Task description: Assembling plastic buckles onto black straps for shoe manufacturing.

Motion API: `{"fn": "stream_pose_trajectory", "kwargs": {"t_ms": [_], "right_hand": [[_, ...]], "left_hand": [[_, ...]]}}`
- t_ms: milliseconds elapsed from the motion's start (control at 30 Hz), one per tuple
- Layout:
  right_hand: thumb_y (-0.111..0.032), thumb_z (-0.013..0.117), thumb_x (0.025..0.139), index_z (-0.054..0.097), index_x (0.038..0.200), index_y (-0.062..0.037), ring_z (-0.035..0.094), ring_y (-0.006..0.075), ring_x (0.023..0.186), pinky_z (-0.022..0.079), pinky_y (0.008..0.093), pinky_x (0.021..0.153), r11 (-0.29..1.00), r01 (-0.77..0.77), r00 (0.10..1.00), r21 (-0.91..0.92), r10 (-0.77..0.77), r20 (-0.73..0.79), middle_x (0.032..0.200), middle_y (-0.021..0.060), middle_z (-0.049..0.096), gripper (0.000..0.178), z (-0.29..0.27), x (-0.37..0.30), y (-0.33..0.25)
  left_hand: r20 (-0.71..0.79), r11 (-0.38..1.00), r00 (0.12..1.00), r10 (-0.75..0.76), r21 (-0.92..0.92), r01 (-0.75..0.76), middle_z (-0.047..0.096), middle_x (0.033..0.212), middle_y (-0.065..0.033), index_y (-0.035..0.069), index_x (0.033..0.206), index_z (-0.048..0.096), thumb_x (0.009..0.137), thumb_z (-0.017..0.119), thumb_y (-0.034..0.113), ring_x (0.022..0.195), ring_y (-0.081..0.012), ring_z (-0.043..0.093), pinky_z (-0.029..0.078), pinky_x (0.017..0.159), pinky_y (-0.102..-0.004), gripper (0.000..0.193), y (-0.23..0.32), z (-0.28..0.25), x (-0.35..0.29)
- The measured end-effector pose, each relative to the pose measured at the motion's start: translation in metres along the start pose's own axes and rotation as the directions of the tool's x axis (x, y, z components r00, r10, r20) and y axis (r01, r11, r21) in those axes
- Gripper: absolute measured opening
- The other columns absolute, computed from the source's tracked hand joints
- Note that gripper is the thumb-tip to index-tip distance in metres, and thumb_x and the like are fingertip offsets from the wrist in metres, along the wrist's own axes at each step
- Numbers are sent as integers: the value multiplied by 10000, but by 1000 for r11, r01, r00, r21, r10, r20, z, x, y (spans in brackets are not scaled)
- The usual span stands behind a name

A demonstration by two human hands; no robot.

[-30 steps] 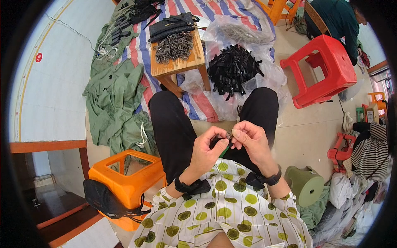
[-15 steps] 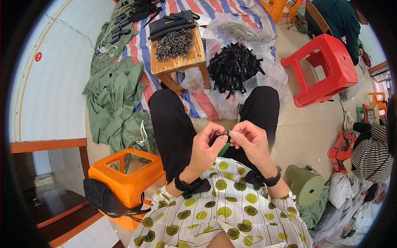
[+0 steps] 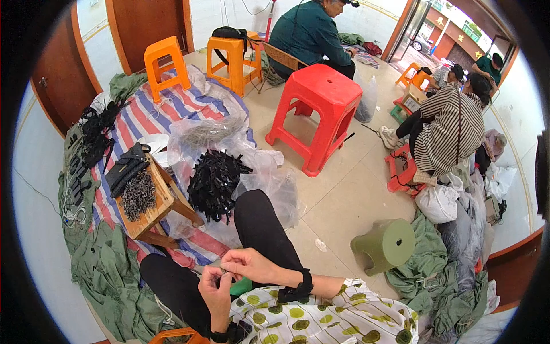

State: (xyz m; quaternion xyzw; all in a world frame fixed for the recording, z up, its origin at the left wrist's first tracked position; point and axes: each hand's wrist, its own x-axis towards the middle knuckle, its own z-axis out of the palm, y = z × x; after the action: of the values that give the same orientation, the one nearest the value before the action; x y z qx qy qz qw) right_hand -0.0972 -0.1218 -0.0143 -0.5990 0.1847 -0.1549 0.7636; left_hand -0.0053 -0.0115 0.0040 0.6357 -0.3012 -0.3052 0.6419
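Both hands meet low over the lap, which serves as the clock's centre here. The left hand (image 3: 215, 291) has a curled grip, thumb bent toward the fingers around a small dark piece (image 3: 217, 281) that is mostly hidden, so its shape cannot be told. The right hand (image 3: 250, 265) reaches across from 3 o'clock, its thumb and fingertips drawn together at the left fingertips; whether this grip grasps anything cannot be told. A black band (image 3: 306, 283) circles the right wrist. Just right of the left hand, a bright green object (image 3: 241, 285) shows partly, against the white shirt with green dots (image 3: 321, 315).

At 12 o'clock, beyond the knees, a heap of slim black strips (image 3: 216, 182) lies on crumpled clear plastic (image 3: 268, 189). Between 10 and 11 o'clock stands a small worktop of orange-brown wood (image 3: 166, 207); it carries a pile of dark grey metal pieces (image 3: 137, 198) and, behind them, a black textured bag (image 3: 127, 169). A red, white and blue striped sheet (image 3: 133, 127) spreads beneath the worktop. Rumpled green cloth (image 3: 109, 286) lies at 9 o'clock. A red plastic stool (image 3: 321, 92) stands at 1 o'clock, an olive-green round stool (image 3: 395, 243) near 3 o'clock, and a person in a striped top (image 3: 450, 137) sits at 2 o'clock.
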Motion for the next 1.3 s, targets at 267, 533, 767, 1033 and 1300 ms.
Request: {"fn": "stream_pose_trajectory", "kwargs": {"t_ms": [267,533,767,1033,1300], "right_hand": [[-191,554,901,590,915,-25,481,19,639,401,187,549,994,48,998,102,-45,-32,741,-46,548,170,1,1,3],[-150,581,836,566,863,0,543,167,609,431,296,565,918,229,949,-323,-284,-133,685,97,562,153,4,-4,-6],[-127,594,843,595,922,2,579,164,684,461,286,589,854,289,923,-434,-369,-112,802,92,589,151,4,-6,5],[-110,553,822,558,907,-42,554,280,731,465,336,633,573,543,816,-614,-534,224,839,91,516,109,-6,0,-8],[-119,567,795,556,906,-35,555,244,771,474,323,658,463,631,757,-622,-543,364,848,78,524,139,-16,0,-12]], "left_hand": [[-55,997,996,-71,-37,69,448,669,54,42,765,494,826,547,23,555,-11,378,297,485,-163,83,-5,-1,-2],[-69,980,981,-180,-98,173,426,626,67,67,755,509,864,533,65,465,7,319,233,415,-151,112,-14,-2,1],[-32,925,948,-315,-234,299,438,624,58,55,774,524,849,534,37,454,4,324,234,407,-159,78,-18,-7,3],[-8,922,941,-337,-202,329,422,638,82,72,766,518,855,531,68,472,11,310,234,423,-148,90,-9,-13,-2],[35,894,934,-355,-278,351,510,646,44,62,790,536,866,532,92,455,6,352,250,409,-139,82,-23,-21,2]]}}
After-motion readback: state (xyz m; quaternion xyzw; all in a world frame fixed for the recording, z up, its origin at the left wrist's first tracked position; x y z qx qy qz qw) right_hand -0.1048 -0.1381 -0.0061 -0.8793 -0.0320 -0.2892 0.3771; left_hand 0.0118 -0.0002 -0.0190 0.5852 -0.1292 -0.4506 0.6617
